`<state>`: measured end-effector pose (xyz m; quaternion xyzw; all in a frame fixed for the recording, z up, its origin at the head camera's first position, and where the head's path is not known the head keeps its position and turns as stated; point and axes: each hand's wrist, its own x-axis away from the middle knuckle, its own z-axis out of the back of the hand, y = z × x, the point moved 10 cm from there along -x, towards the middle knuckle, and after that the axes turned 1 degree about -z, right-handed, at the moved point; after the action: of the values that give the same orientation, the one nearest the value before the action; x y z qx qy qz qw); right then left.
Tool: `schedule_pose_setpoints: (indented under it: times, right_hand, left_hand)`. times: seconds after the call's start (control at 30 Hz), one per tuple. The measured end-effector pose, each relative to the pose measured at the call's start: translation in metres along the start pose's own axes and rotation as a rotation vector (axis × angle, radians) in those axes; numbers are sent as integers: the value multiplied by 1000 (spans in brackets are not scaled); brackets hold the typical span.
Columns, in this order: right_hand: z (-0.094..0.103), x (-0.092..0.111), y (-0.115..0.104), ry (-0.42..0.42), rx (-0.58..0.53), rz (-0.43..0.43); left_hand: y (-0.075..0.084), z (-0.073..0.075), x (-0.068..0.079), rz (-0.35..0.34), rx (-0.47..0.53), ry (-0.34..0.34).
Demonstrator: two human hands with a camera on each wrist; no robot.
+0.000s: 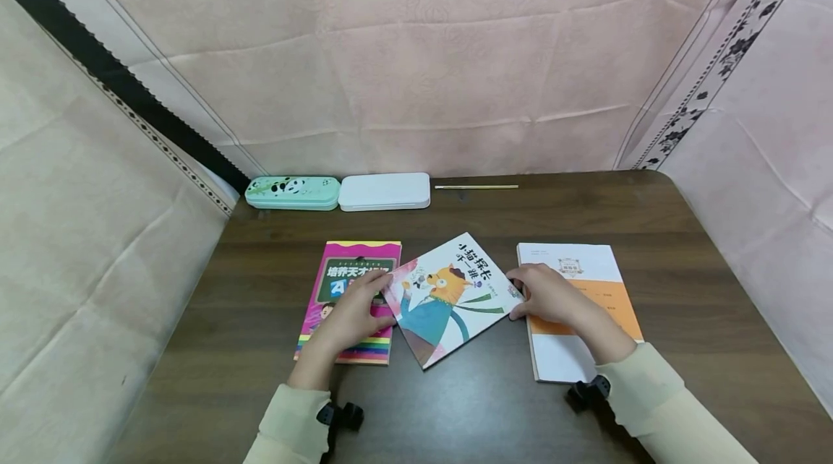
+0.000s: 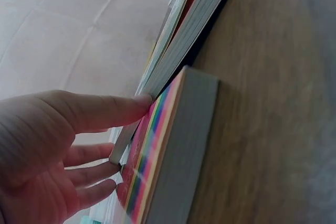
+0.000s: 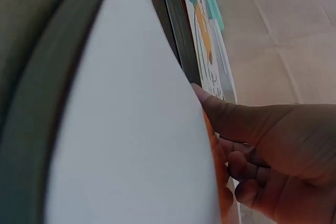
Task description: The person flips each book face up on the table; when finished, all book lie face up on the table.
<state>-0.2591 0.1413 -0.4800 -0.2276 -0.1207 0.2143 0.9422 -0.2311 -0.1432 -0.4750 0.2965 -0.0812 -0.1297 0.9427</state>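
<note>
A picture book (image 1: 437, 305) with an orange cartoon animal on its white cover lies turned at an angle between both hands. My left hand (image 1: 354, 312) pinches its left corner, thumb on the near edge and fingers on the far one. The right corner is held by my right hand (image 1: 547, 293), its thumb against the book's edge in the right wrist view. Under my left hand lies a thick pink book (image 1: 319, 334) with rainbow stripes (image 2: 149, 145). Beneath my right hand and forearm is a white and orange book (image 1: 612, 298), its white cover (image 3: 131, 114) large in the right wrist view.
At the table's back edge are a green panda pencil case (image 1: 293, 194), a white case (image 1: 384, 193) and a thin gold-coloured stick (image 1: 476, 187). Pale cloth (image 1: 442, 74) hangs around the dark wooden table (image 1: 455, 420).
</note>
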Motion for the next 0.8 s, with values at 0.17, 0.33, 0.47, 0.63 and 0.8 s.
schedule_pose_setpoints:
  times: [0.17,0.33,0.47,0.63,0.8]
  right_hand:
    - [3,-1,1,16,-21,1]
    - [5,-4,2,42,-3,2]
    - [9,-8,2,93,25,10]
    - [12,-13,4,145,62,14]
    - [13,-21,11,146,76,-30]
  left_hand:
    - [2,-1,7,-10,-22,19]
    - [2,-3,12,11,-25,27]
    - [4,-5,14,10,-36,32]
    - [6,-10,16,6,-23,19]
    - [12,-15,18,-13,1,0]
